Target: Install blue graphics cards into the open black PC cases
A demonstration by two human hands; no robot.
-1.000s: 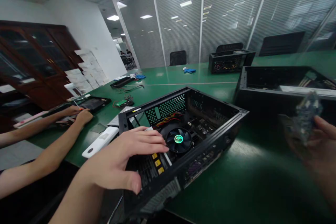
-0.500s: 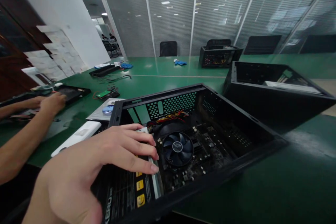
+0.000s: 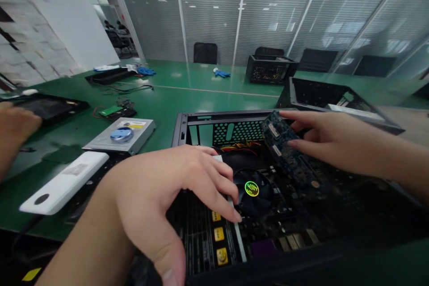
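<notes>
One view, head-worn, looking forward and down from close above; open computer case (image 3: 239, 130) near, filling lower centre and right; green tabletop (image 3: 174, 98) running away beyond it; glass partition (image 3: 214, 18) far off across the top

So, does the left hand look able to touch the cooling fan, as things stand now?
Probably yes: the left hand lies over the yellow-marked unit, its fingertips are close beside the cooling fan, and nothing visible stands between them.
</notes>
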